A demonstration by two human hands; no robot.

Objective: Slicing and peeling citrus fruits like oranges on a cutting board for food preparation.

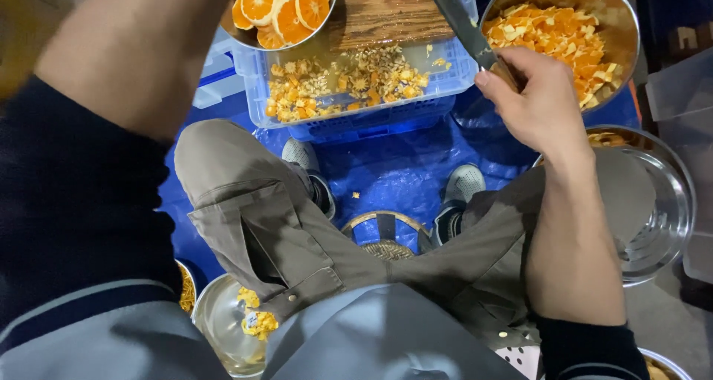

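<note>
Right fingers grip a knife; blue crate, peel bowl near.

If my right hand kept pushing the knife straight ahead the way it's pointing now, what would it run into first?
The right hand points its knife up and leftward across the wooden cutting board on the blue crate. The blade tip is out of view, so beyond the board I cannot tell.

A glossy steel knife blade crosses a rough-grained wooden cutting board set on a translucent blue plastic crate. Polished metal bowls gleam beside a crinkled, shiny blue plastic tarp. Matt grey cloth trousers and 2 mesh-fabric shoes show below.
</note>
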